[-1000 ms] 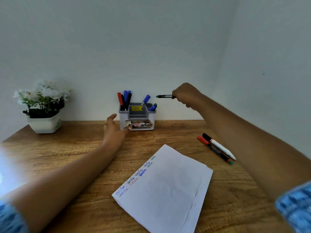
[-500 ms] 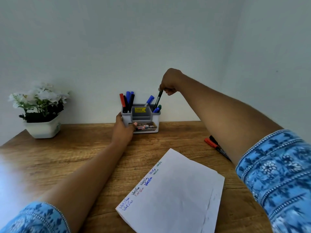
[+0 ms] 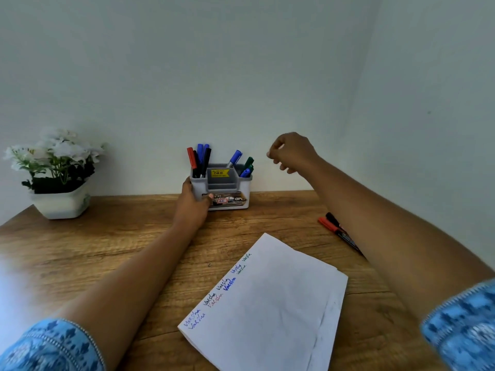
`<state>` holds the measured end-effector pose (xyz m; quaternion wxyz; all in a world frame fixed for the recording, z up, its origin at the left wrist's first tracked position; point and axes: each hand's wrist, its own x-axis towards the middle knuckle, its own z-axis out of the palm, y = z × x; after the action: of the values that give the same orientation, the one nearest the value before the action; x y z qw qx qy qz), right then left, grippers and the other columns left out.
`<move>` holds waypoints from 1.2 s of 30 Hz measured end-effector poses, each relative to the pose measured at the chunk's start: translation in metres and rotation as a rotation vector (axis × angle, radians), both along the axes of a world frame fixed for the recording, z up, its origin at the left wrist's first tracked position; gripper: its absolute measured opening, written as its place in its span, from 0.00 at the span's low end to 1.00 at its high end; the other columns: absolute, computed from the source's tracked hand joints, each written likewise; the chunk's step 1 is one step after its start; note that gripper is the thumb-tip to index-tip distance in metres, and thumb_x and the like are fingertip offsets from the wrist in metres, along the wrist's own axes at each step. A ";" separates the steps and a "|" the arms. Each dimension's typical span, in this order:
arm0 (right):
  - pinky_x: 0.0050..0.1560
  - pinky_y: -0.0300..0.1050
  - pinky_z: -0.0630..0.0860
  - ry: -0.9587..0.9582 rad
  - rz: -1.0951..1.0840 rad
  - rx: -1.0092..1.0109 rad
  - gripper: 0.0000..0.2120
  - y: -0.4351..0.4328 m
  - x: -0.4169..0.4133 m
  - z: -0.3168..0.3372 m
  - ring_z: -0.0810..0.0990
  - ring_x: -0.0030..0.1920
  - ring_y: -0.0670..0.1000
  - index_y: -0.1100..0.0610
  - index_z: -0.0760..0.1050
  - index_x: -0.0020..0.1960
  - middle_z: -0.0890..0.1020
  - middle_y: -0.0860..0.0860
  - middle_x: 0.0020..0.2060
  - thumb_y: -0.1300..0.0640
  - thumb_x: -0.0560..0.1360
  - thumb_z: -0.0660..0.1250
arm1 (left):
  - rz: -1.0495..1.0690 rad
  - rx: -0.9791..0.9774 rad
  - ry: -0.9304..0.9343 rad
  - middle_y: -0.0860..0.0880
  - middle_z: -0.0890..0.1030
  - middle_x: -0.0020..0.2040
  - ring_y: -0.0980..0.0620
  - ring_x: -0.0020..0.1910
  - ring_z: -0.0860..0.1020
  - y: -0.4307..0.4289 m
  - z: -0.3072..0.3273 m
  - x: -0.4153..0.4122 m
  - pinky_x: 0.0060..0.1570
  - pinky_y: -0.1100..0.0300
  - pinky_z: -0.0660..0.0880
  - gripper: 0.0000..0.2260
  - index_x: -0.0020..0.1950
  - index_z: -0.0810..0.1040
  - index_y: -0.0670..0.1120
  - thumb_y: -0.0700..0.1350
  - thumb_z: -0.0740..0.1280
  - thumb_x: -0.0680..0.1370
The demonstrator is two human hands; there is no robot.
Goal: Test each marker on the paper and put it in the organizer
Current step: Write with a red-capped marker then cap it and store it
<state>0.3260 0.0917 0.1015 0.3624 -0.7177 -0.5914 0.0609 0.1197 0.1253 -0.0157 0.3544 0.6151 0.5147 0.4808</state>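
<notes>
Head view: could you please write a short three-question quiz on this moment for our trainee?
1. True or false: the right hand holds no marker.
2. Which hand grips the organizer? A) the left hand B) the right hand C) neither
3. Fill in: ___ markers lie on the table to the right of the paper, partly hidden by the right forearm.

Key: 1 true. 2 A. 3 two: the red-capped marker and the black-capped marker.
</notes>
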 end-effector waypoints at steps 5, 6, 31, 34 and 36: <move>0.42 0.45 0.77 -0.140 -0.065 0.000 0.04 -0.066 0.038 -0.035 0.80 0.38 0.49 0.52 0.80 0.43 0.82 0.48 0.38 0.52 0.71 0.70 | -0.025 -0.011 -0.021 0.44 0.70 0.71 0.44 0.68 0.71 -0.003 0.000 -0.001 0.64 0.49 0.71 0.28 0.76 0.58 0.48 0.40 0.66 0.79; 0.44 0.45 0.76 -0.190 -0.101 -0.048 0.04 -0.077 0.046 -0.042 0.80 0.42 0.50 0.51 0.80 0.44 0.81 0.48 0.40 0.52 0.71 0.69 | -0.024 -0.014 -0.014 0.44 0.71 0.71 0.44 0.68 0.71 -0.003 0.001 -0.001 0.64 0.49 0.71 0.28 0.76 0.58 0.48 0.40 0.66 0.79; 0.40 0.45 0.71 -0.422 0.340 -0.166 0.07 -0.129 0.002 -0.068 0.75 0.39 0.46 0.50 0.76 0.43 0.79 0.45 0.38 0.48 0.71 0.70 | -0.303 0.165 0.490 0.54 0.70 0.71 0.48 0.67 0.71 -0.113 -0.001 -0.002 0.64 0.49 0.69 0.23 0.73 0.63 0.63 0.58 0.63 0.78; 0.36 0.41 0.69 -0.474 0.443 -0.039 0.06 -0.131 -0.012 -0.068 0.75 0.37 0.46 0.51 0.75 0.44 0.80 0.46 0.38 0.49 0.73 0.69 | -0.370 0.251 0.433 0.58 0.80 0.56 0.57 0.54 0.78 -0.121 0.004 0.000 0.51 0.59 0.74 0.16 0.66 0.73 0.58 0.57 0.63 0.78; 0.35 0.41 0.67 -0.517 0.462 0.051 0.05 -0.129 -0.013 -0.068 0.73 0.37 0.46 0.51 0.75 0.45 0.79 0.45 0.37 0.51 0.73 0.68 | -0.397 0.236 0.352 0.58 0.84 0.49 0.59 0.49 0.81 -0.120 0.004 -0.001 0.47 0.58 0.78 0.13 0.60 0.78 0.58 0.56 0.65 0.77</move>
<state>0.3134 -0.0376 0.0340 0.1949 -0.5473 -0.8119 -0.0573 0.1189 0.0055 -0.0113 0.2728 0.8148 0.3783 0.3445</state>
